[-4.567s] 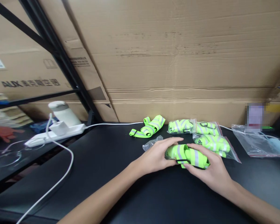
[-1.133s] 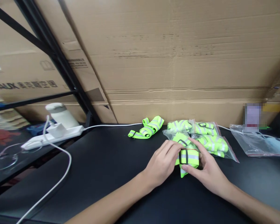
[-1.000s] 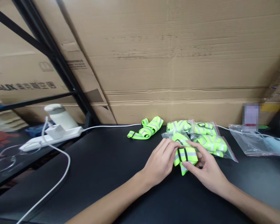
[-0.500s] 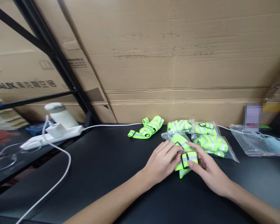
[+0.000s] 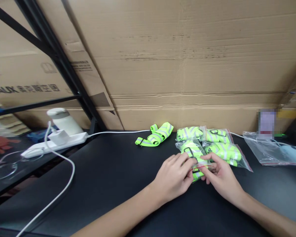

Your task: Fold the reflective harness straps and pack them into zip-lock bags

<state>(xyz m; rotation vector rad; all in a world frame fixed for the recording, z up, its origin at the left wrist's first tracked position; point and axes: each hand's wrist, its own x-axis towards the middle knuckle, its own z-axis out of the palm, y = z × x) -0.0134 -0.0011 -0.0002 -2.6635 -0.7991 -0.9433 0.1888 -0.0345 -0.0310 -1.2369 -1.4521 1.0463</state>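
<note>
A clear zip bag (image 5: 201,166) with a red seal line holds most of a folded neon-green reflective strap (image 5: 191,148) with a black buckle. The strap's lower end pokes out at the bag's mouth, which faces me. My left hand (image 5: 174,177) is closed on the left side of the mouth, fingers bent over the plastic. On the right side, my right hand (image 5: 222,179) pinches the edge between thumb and fingers. Fingers hide part of the mouth. Just behind lie several bagged green straps (image 5: 223,151), close to the bag in my hands.
A loose green strap (image 5: 160,135) lies unbagged at the back of the black table (image 5: 108,177). Flat clear bags (image 5: 268,153) and a light blue object (image 5: 293,154) are at right. A power strip (image 5: 74,141), white cable and bottle (image 5: 65,121) stand left. Cardboard backs the table.
The bag's red-lined mouth has come toward me over the strap, and less of the strap sticks out. Both hands have shifted slightly, still gripping the bag.
</note>
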